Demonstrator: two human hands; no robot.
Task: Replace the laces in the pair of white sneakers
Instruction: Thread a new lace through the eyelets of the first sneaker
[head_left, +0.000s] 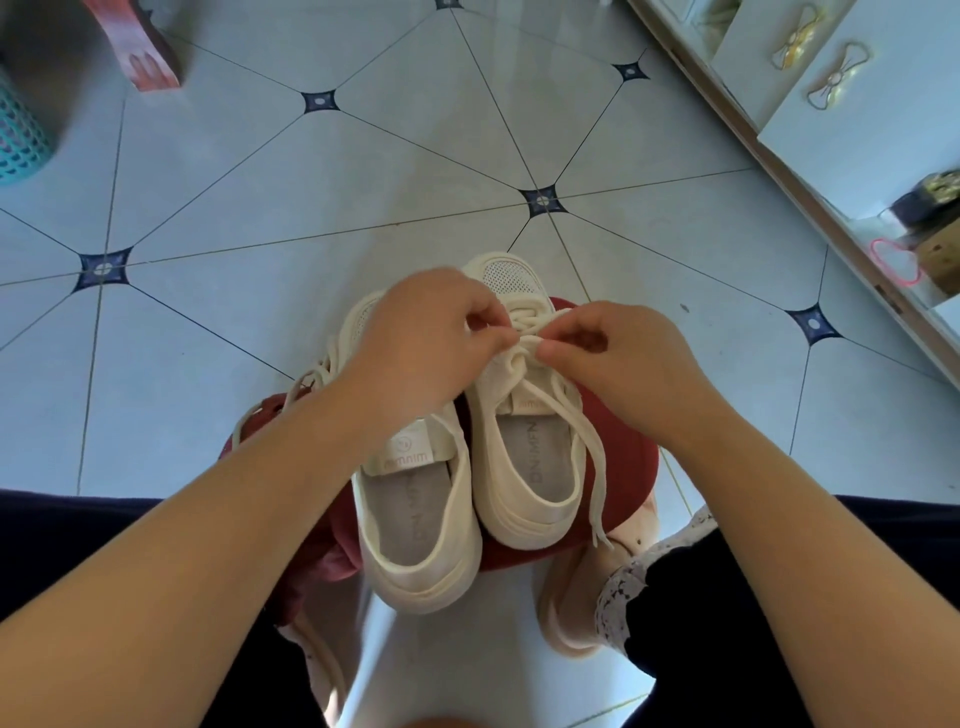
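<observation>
Two white sneakers stand side by side on a dark red stool (631, 457), toes pointing away from me. Over the right sneaker (524, 467), my left hand (421, 338) and my right hand (623, 358) both pinch its white lace (587, 441) at the upper eyelets, fingertips almost touching. Two loose lace ends trail down the shoe's right side and off the stool. The left sneaker (421, 525) sits partly under my left wrist. Its lace (291, 395) hangs loose to the left.
Pale tiled floor (363, 171) lies ahead. A white cabinet (831, 104) runs along the right, with small items on its low shelf. A teal basket (15, 140) and a pink stool leg (140, 47) stand at the far left. My feet in pink slippers (571, 608) flank the stool.
</observation>
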